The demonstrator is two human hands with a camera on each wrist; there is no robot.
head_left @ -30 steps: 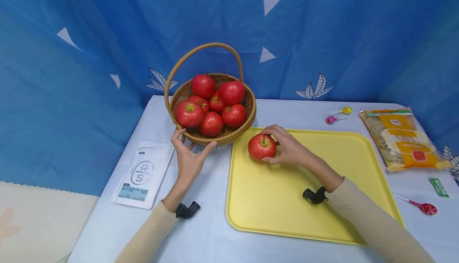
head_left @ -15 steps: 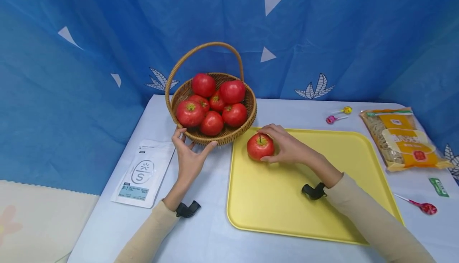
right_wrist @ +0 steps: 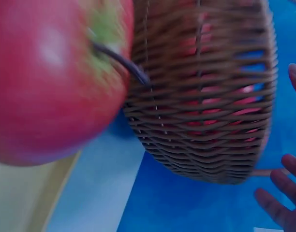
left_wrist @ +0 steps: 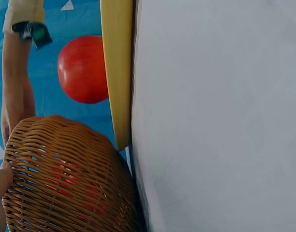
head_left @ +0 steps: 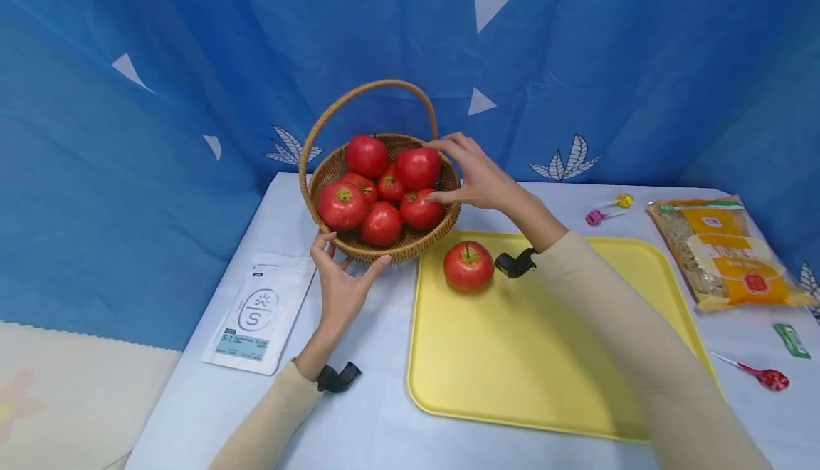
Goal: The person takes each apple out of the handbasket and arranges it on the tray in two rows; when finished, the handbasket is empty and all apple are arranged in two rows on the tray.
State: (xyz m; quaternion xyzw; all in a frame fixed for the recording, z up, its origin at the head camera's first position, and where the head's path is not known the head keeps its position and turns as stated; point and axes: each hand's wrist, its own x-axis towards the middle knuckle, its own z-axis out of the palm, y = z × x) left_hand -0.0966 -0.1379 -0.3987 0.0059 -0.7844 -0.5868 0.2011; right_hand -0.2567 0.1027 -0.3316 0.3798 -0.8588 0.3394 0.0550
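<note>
A wicker basket [head_left: 410,248] with a tall handle holds several red apples [head_left: 343,206] at the back left of the table. Its near-left rim is held by my left hand [head_left: 342,295], thumb and fingers spread along the edge; the left wrist view shows the thumb [left_wrist: 2,179] against the weave. Over the basket's right side, my right hand [head_left: 480,179] reaches with parted thumb and fingers around two of the apples. The right wrist view shows its fingers [right_wrist: 283,188] spread apart above the rim. One red apple [head_left: 468,266] rests on the yellow tray [head_left: 500,363], below the right forearm.
Left of the basket lies a white pouch [head_left: 259,313]. Beyond the tray's right edge are an orange-labelled food bag [head_left: 727,253], a small green packet [head_left: 791,340] and a red lollipop [head_left: 771,379]. Two more lollipops [head_left: 596,218] lie behind the tray. A blue curtain [head_left: 384,21] hangs behind.
My right hand has let go of the apple on the tray and moved up and left over the basket. The left hand stays on the basket.
</note>
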